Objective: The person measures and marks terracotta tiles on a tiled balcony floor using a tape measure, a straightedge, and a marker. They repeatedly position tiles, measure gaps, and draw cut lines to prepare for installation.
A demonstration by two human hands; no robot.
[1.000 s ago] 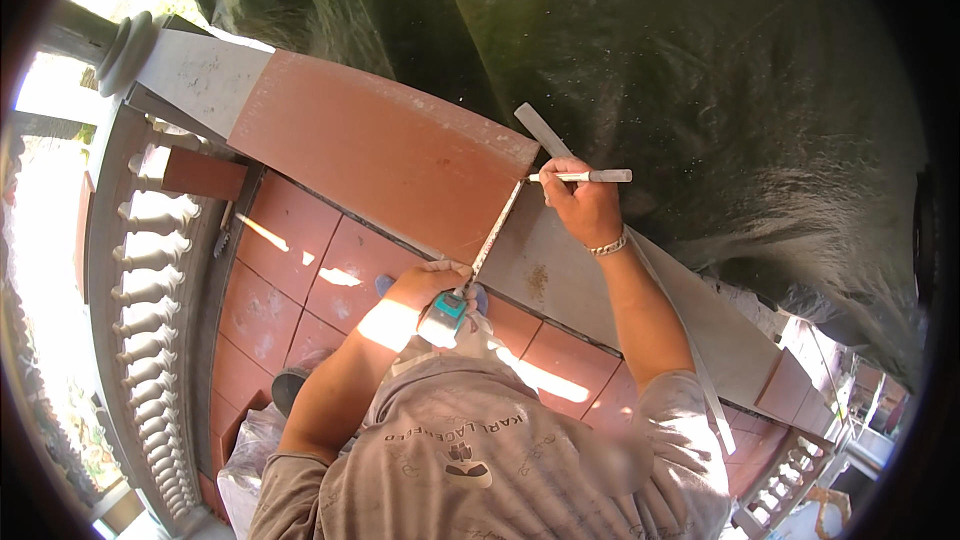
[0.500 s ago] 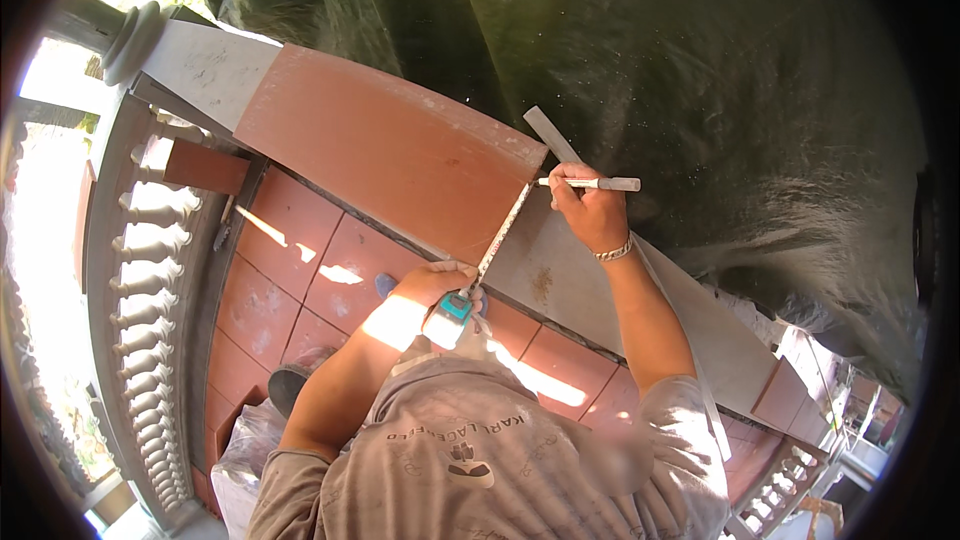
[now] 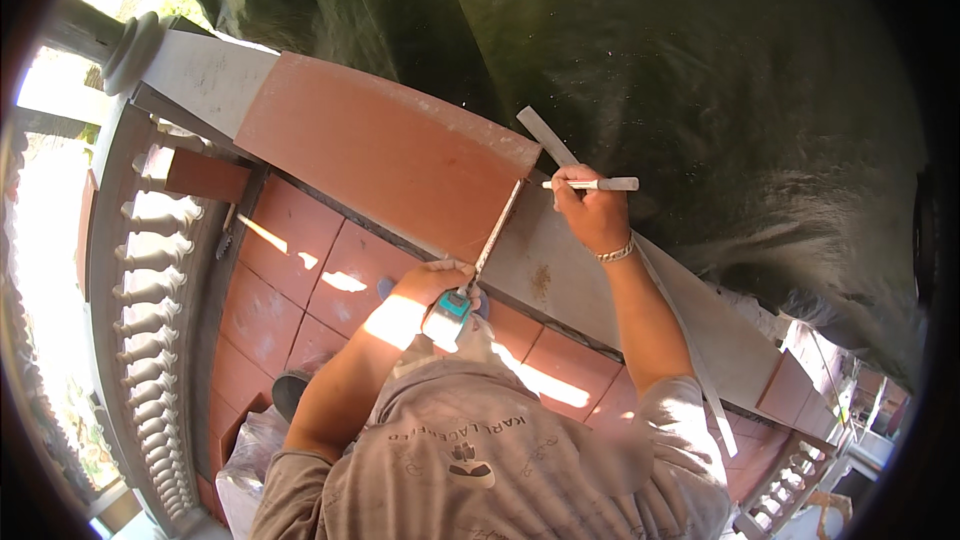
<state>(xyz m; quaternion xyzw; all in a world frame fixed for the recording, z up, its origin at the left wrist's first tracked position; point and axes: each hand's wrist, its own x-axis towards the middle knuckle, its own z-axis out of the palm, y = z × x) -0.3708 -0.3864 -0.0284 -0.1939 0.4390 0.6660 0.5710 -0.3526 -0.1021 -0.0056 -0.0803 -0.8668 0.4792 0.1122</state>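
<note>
My left hand [image 3: 436, 283] is closed around a teal and white tape measure [image 3: 448, 314]. Its pulled-out blade [image 3: 497, 230] runs up along the right end of a large reddish tile [image 3: 385, 145], which lies on a grey ledge [image 3: 560, 265]. Between the closed fingers of my right hand [image 3: 597, 215] is a light-coloured marker [image 3: 615, 184], held roughly level. The marker's tip points left, just off the tile's far right corner and a little apart from the blade's end. A grey flat strip [image 3: 546, 134] sticks out beyond my right hand over the ledge's far edge.
Dark green sheeting [image 3: 700, 70] hangs beyond the ledge. On the left is a balustrade [image 3: 150, 310] with pale balusters, and a small tile piece [image 3: 207, 174] near it. Red floor tiles [image 3: 262, 285] lie below. Plastic wrapping [image 3: 250, 460] is at lower left.
The blade's end has shifted slightly left, so a small gap now shows between it and the marker's tip. My hands have barely moved.
</note>
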